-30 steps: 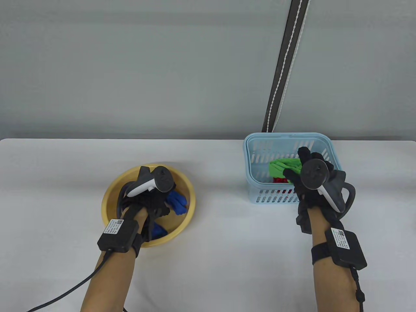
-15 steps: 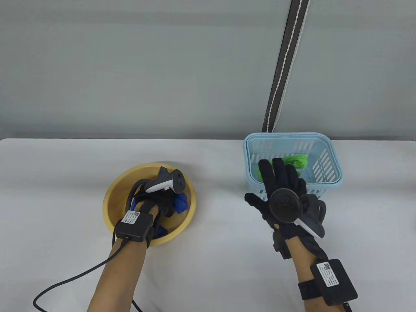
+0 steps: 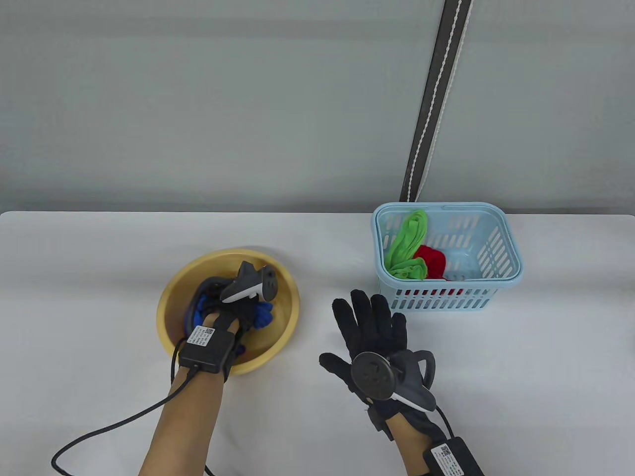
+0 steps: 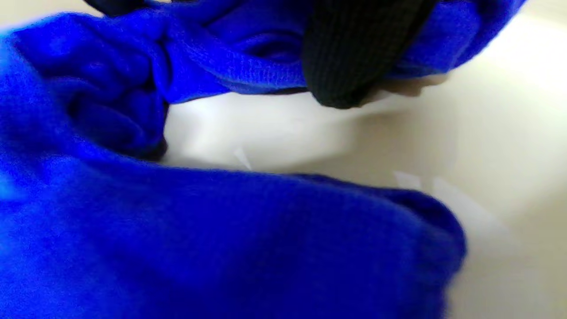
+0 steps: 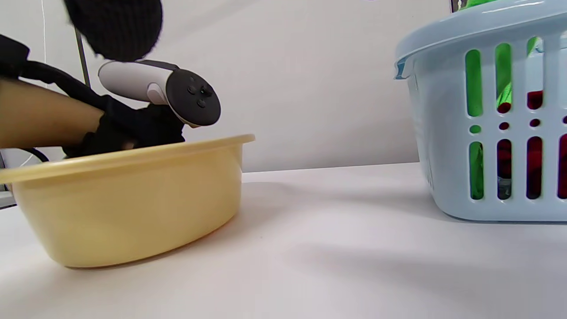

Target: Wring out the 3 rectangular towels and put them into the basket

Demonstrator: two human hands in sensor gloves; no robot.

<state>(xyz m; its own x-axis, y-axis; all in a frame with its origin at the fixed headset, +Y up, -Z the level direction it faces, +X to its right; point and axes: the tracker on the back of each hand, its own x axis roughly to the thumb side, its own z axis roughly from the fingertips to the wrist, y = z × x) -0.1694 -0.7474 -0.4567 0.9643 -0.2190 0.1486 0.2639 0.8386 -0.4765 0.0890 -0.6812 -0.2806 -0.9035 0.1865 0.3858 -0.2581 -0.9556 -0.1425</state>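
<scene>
A blue towel (image 3: 261, 314) lies bunched in the yellow basin (image 3: 287, 317) at the table's left. My left hand (image 3: 238, 310) is down inside the basin and grips the blue towel (image 4: 230, 248); one gloved finger (image 4: 350, 53) curls over its folds. The light blue basket (image 3: 501, 270) stands at the right and holds a green towel (image 3: 407, 243) and a red towel (image 3: 431, 260). My right hand (image 3: 369, 322) hovers over the table between basin and basket, fingers spread and holding nothing. The right wrist view shows the basin (image 5: 128, 199) on the left and the basket (image 5: 447, 133) on the right.
A white cloth covers the table (image 3: 74, 277). A black cable (image 3: 99, 431) trails from my left wrist toward the front edge. A dark strap (image 3: 431, 99) hangs down the grey wall behind the basket.
My right hand has let go of the green towel in the basket and drawn back left and toward me, fingers spread. My left hand has stayed in the basin on the blue towel.
</scene>
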